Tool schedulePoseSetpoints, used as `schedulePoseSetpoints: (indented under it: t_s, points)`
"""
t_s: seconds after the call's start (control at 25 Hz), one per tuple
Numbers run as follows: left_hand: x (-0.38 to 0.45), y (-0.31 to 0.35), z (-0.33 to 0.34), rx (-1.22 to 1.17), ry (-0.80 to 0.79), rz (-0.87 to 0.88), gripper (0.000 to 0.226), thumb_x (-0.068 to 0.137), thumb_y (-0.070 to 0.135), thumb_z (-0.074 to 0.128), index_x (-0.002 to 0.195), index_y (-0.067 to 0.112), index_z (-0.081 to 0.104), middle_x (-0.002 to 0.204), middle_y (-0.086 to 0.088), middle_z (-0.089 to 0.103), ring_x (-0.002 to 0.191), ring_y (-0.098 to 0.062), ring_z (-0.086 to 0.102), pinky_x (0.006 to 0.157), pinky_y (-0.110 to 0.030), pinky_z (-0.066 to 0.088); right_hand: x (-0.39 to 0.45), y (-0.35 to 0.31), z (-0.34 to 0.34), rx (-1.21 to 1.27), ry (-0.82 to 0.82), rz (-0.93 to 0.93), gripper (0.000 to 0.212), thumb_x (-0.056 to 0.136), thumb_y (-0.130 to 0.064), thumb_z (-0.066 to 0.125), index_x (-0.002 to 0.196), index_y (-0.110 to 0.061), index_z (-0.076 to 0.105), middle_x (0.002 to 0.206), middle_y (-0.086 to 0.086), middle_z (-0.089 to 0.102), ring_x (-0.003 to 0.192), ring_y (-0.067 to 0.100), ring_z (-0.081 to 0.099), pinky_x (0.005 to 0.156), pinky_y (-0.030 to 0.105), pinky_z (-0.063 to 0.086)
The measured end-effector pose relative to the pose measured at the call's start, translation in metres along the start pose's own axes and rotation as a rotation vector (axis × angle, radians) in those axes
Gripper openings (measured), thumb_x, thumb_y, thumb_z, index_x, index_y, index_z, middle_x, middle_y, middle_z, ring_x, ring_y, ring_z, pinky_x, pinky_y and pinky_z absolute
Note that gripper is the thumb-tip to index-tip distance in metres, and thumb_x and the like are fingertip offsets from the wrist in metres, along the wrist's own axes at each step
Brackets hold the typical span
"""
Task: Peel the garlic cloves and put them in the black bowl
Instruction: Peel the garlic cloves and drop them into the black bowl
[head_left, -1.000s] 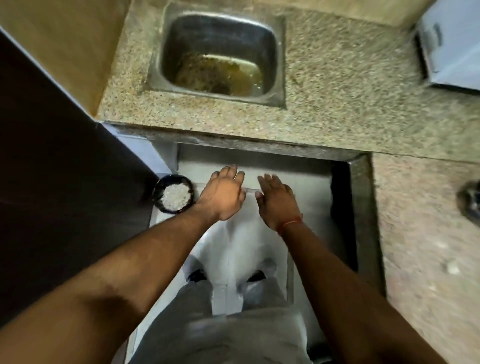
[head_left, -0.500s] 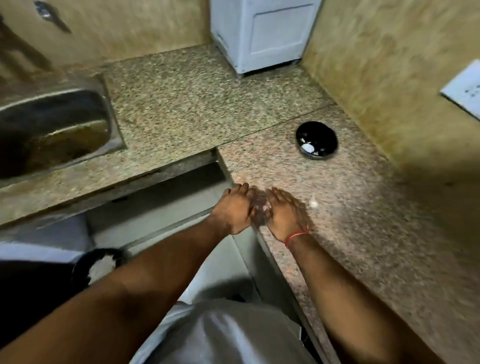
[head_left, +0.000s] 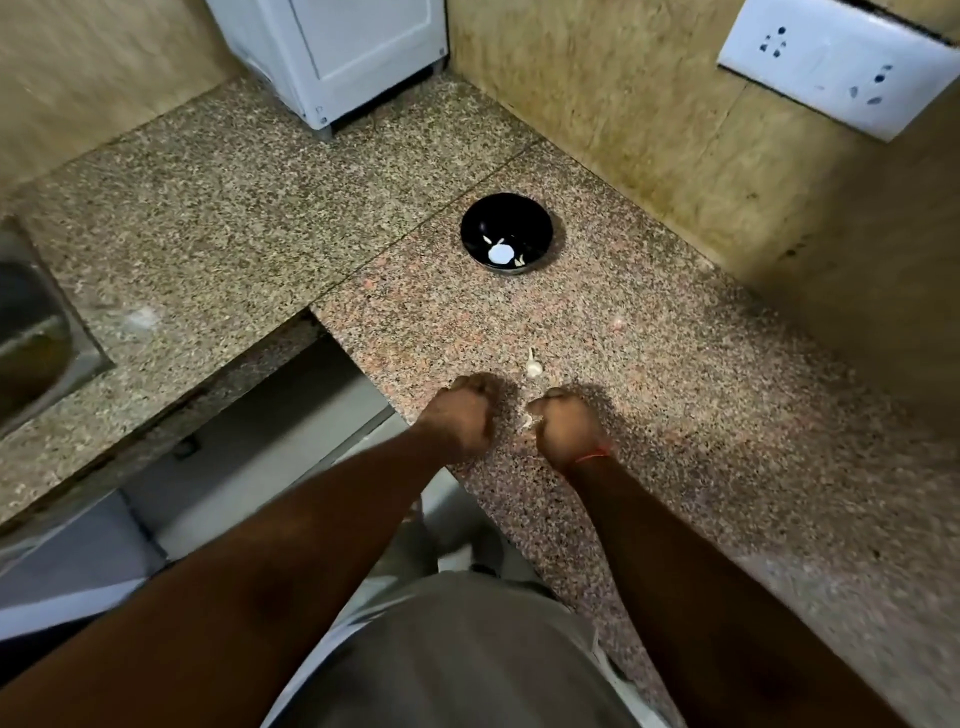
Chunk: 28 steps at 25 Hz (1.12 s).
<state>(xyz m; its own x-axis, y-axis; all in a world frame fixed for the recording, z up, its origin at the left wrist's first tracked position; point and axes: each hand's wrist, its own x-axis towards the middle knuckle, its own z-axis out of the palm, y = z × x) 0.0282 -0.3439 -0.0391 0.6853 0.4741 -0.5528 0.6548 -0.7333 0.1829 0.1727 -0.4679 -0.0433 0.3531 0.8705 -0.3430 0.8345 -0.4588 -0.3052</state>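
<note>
1. While both forearms reach out over the near edge of the speckled granite counter (head_left: 675, 364), the two hands sit side by side, close together but not touching.
2. The left hand (head_left: 460, 418) is curled into a fist with its knuckles facing away; whether anything is held inside it cannot be told.
3. The right hand (head_left: 569, 426) is also curled, and a small pale piece of garlic (head_left: 529, 420) shows at its left edge, pinched at the fingertips.
4. A thin red thread (head_left: 592, 457) circles the right wrist.
5. Just beyond the gap between the hands, a loose garlic clove (head_left: 533, 365) lies on the counter, still in its pale skin, with a thin tip pointing to the far side.
6. Farther off, well apart from the hands, the black bowl (head_left: 506, 215) stands on the counter near the corner where the two walls meet.
7. Inside the bowl lie a few small pale cloves (head_left: 519, 260), beside a bright white round spot that may be a reflection.
8. At the far side, a white cabinet-like unit (head_left: 343, 57) stands on the counter against the wall.
9. On the right wall, a white socket plate (head_left: 841, 67) is mounted at the far upper corner.
10. At the left edge, part of a steel sink (head_left: 36, 338) is sunk into the counter.
11. Nearest the camera, grey clothing (head_left: 457, 654) fills the space between the arms.
</note>
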Motion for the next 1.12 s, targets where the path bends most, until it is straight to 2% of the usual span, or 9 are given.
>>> schedulePoseSetpoints:
  t_s: [0.12,0.28,0.44,0.56,0.64,0.76,0.88,1.0,1.12]
  points:
    - [0.011,-0.004,0.010,0.004,-0.023,-0.013,0.043,0.095,0.029,0.056,0.136,0.015,0.051,0.128,-0.007,0.060,0.102,-0.022,0.061,0.085,-0.034,0.059,0.005,0.003,0.005,-0.045,0.001,-0.050,0.020,0.094,-0.018,0.065,0.108,-0.026,0.076,0.109,0.004,0.066,0.092,0.023,0.066,0.084,0.035,0.058]
    - [0.022,-0.008,0.003,-0.013,0.041,0.042,0.047,0.094,0.019,0.054,0.140,0.014,0.046,0.134,-0.007,0.052,0.115,-0.026,0.053,0.094,-0.039,0.055,0.013,0.004,0.005,-0.067,0.000,-0.054,0.020,0.090,-0.012,0.066,0.102,-0.022,0.077,0.105,0.004,0.065,0.095,0.026,0.066,0.080,0.034,0.054]
    - [0.043,-0.020,-0.015,-0.028,0.022,0.056,0.040,0.092,0.016,0.060,0.131,0.015,0.053,0.123,-0.008,0.060,0.103,-0.024,0.059,0.077,-0.033,0.053,0.029,-0.002,-0.004,-0.105,-0.017,-0.091,0.021,0.086,-0.012,0.058,0.105,-0.012,0.067,0.111,0.010,0.065,0.101,0.032,0.066,0.080,0.040,0.056]
    - [0.057,-0.036,-0.032,-0.031,0.064,0.068,0.053,0.084,0.019,0.065,0.136,0.015,0.053,0.126,-0.009,0.060,0.111,-0.030,0.059,0.085,-0.042,0.058,0.057,-0.013,-0.022,-0.096,0.034,-0.105,0.018,0.089,-0.021,0.057,0.102,-0.013,0.067,0.106,0.012,0.066,0.095,0.033,0.068,0.076,0.039,0.055]
    - [0.067,-0.047,-0.039,-0.028,0.101,0.117,0.061,0.083,0.024,0.062,0.141,0.012,0.047,0.132,-0.014,0.055,0.121,-0.035,0.056,0.090,-0.046,0.057,0.073,-0.020,-0.031,0.003,0.068,-0.101,0.018,0.091,-0.024,0.055,0.096,-0.012,0.068,0.099,0.013,0.068,0.090,0.034,0.067,0.074,0.039,0.055]
    - [0.081,-0.063,-0.051,-0.033,0.139,0.128,0.069,0.085,0.021,0.065,0.148,0.008,0.043,0.146,-0.018,0.046,0.133,-0.038,0.047,0.095,-0.046,0.055,0.101,-0.031,-0.046,0.257,0.208,-0.094,0.022,0.093,-0.025,0.055,0.081,-0.013,0.067,0.082,0.010,0.068,0.076,0.029,0.065,0.067,0.035,0.051]
    - [0.090,-0.077,-0.062,-0.043,0.186,0.115,0.073,0.081,0.019,0.073,0.147,0.009,0.045,0.147,-0.016,0.044,0.135,-0.035,0.044,0.094,-0.044,0.056,0.140,-0.040,-0.074,0.286,0.343,-0.060,0.036,0.097,-0.031,0.044,0.073,-0.015,0.065,0.072,0.009,0.065,0.066,0.026,0.060,0.063,0.034,0.053]
    - [0.102,-0.090,-0.067,-0.026,0.194,0.147,0.073,0.076,0.020,0.079,0.142,0.010,0.050,0.147,-0.015,0.042,0.135,-0.034,0.042,0.098,-0.040,0.053,0.182,-0.044,-0.101,0.303,0.403,0.057,0.032,0.094,-0.027,0.045,0.085,-0.010,0.071,0.082,0.012,0.070,0.076,0.030,0.066,0.070,0.040,0.057]
    - [0.109,-0.096,-0.073,-0.010,0.196,0.173,0.071,0.075,0.023,0.081,0.138,0.008,0.053,0.141,-0.014,0.044,0.132,-0.032,0.042,0.097,-0.038,0.052,0.213,-0.046,-0.114,0.309,0.382,0.123,0.029,0.092,-0.024,0.051,0.097,-0.011,0.077,0.093,0.014,0.075,0.086,0.033,0.069,0.079,0.043,0.059]
